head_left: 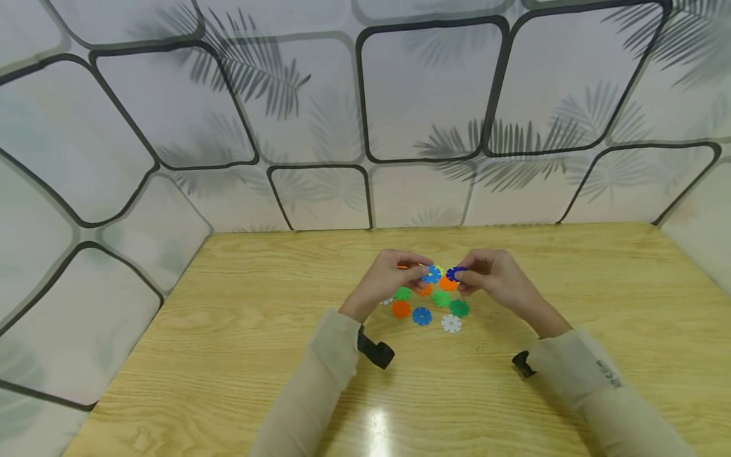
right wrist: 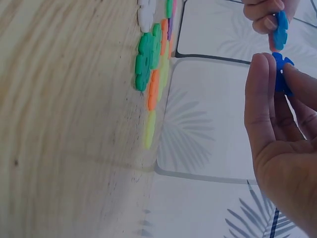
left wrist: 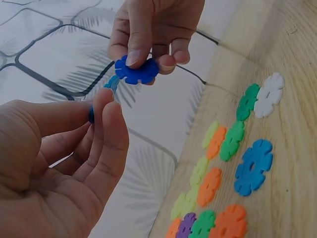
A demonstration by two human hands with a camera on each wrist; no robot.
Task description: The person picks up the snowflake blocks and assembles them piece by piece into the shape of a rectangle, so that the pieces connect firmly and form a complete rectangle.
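My left hand pinches a light blue notched plastic disc by its edge, between thumb and fingers. Facing it, my right hand holds a dark blue notched disc the same way. Both discs are up off the table, and a narrow gap separates them in the head view. In the left wrist view the dark blue disc shows its flat face, while the light blue one is partly hidden by fingers. The right wrist view has the dark blue disc nearly edge-on below the light blue disc.
Beneath and in front of the hands, loose notched discs lie on the wooden table: orange, blue, white, green and several more. Yellow and purple ones lie farther back. A patterned curtain borders the table's far side.
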